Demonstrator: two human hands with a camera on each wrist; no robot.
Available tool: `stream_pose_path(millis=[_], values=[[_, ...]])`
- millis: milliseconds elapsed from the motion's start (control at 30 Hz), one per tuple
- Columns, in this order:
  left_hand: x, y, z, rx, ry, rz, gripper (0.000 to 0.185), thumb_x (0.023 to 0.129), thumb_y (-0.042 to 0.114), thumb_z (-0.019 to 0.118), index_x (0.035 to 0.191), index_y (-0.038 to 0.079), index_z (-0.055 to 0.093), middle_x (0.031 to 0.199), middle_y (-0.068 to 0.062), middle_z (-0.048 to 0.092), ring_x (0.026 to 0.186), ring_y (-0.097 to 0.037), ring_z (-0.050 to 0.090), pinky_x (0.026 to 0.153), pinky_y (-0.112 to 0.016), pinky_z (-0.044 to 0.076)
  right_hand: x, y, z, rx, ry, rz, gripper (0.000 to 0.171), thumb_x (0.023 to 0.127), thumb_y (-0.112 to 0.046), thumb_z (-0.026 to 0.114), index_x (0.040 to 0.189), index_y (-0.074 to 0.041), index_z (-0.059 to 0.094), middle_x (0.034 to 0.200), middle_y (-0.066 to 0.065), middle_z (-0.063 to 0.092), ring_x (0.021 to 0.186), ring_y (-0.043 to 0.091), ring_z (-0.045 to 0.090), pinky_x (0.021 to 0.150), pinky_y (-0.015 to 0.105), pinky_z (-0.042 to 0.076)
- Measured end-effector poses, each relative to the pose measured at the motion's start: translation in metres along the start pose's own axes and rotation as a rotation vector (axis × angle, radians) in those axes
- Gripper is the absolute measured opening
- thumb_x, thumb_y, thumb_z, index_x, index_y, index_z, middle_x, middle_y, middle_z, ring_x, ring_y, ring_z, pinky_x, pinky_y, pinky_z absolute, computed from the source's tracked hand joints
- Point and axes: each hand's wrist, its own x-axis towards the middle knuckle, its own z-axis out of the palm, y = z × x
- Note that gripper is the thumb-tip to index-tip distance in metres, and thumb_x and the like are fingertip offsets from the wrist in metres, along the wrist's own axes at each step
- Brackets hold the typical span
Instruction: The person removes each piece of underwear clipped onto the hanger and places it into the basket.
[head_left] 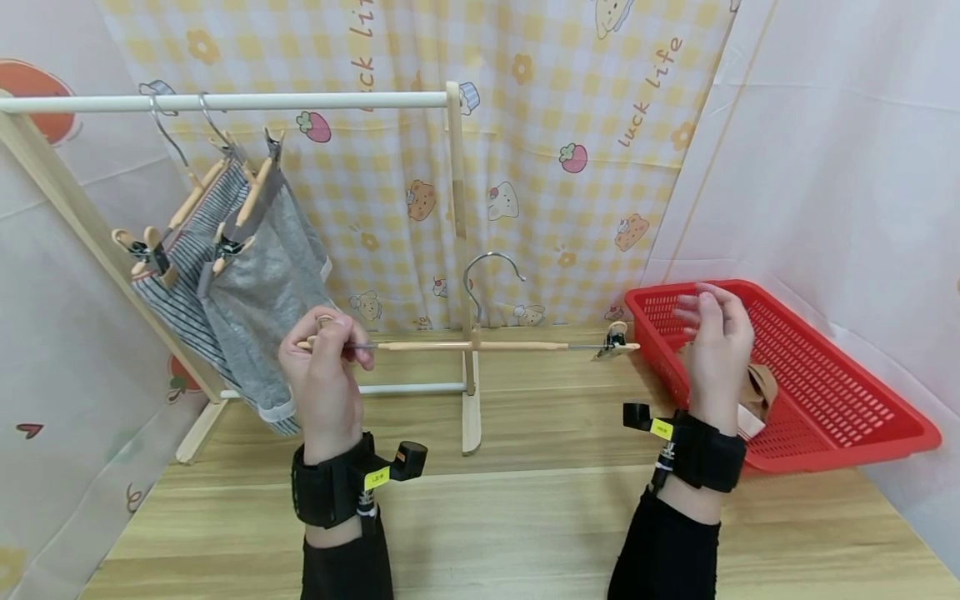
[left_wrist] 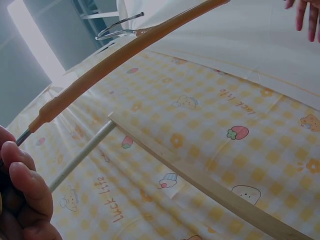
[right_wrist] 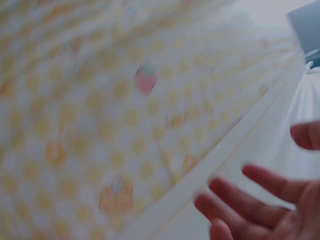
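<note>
A wooden clip hanger with a metal hook is held level above the table in the head view. My left hand grips it at its left end, the fingers curled round the clip there, which is mostly hidden. The clip at the hanger's other end hangs free. In the left wrist view the hanger's wooden bar slants up from the left fingers. My right hand is raised in front of the red basket, its fingers loosely spread and holding nothing.
A wooden rack stands at the left. Striped shorts and grey shorts hang from it on clip hangers. Brown and white cloth lies in the basket at the right. A patterned curtain is behind.
</note>
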Motion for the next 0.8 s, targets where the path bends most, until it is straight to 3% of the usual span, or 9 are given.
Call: stream_pose_path(millis=[67,200,267,333,500,800], values=[[0.0,-0.001,0.001,0.007,0.006,-0.005,0.031,0.09,-0.005,0.048,0.059,-0.002,0.044,0.054,-0.007,0.05,0.045,-0.014,0.044,0.043,-0.021,0.04,-0.006,-0.009,0.003,0.116,-0.175,-0.078,0.033,0.106,-0.027,0.047,0.126,-0.006,0.061,0.112,0.009,0.068,0.102,0.023,0.063,0.085,0.028,0.045],[-0.002,-0.004,0.004,0.012,0.02,-0.014,0.03,0.089,-0.006,0.047,0.059,-0.001,0.047,0.054,-0.007,0.05,0.045,-0.014,0.045,0.041,-0.022,0.041,-0.017,-0.023,0.01,0.194,-0.597,-0.212,0.037,0.105,-0.018,0.043,0.135,-0.001,0.055,0.124,0.014,0.065,0.112,0.025,0.061,0.098,0.031,0.041],[-0.002,-0.005,0.005,0.019,0.029,-0.012,0.03,0.089,-0.006,0.047,0.06,-0.001,0.047,0.053,-0.007,0.05,0.044,-0.014,0.045,0.04,-0.022,0.041,-0.021,-0.028,0.014,0.25,-0.743,-0.245,0.037,0.103,-0.012,0.042,0.136,0.002,0.054,0.125,0.017,0.064,0.112,0.028,0.063,0.098,0.032,0.043],[-0.002,-0.006,0.006,0.026,0.039,-0.009,0.03,0.089,-0.005,0.047,0.06,-0.001,0.048,0.053,-0.007,0.05,0.044,-0.014,0.044,0.04,-0.023,0.041,-0.023,-0.03,0.018,0.323,-0.835,-0.254,0.037,0.103,-0.007,0.04,0.135,0.004,0.053,0.122,0.019,0.065,0.106,0.029,0.065,0.091,0.032,0.047],[-0.003,-0.008,0.009,0.013,0.062,0.006,0.028,0.088,-0.006,0.047,0.06,-0.002,0.048,0.052,-0.007,0.049,0.043,-0.015,0.044,0.04,-0.024,0.041,-0.027,-0.033,0.023,0.477,-0.874,-0.267,0.032,0.103,0.002,0.035,0.127,0.012,0.054,0.109,0.022,0.068,0.087,0.028,0.069,0.067,0.03,0.052],[-0.003,-0.011,0.012,-0.014,0.061,0.07,0.028,0.086,-0.006,0.047,0.059,-0.004,0.043,0.051,-0.008,0.049,0.043,-0.015,0.044,0.04,-0.024,0.042,-0.028,-0.035,0.027,0.462,-0.802,-0.259,0.028,0.105,-0.002,0.037,0.117,0.012,0.058,0.093,0.018,0.072,0.076,0.024,0.068,0.06,0.029,0.048]])
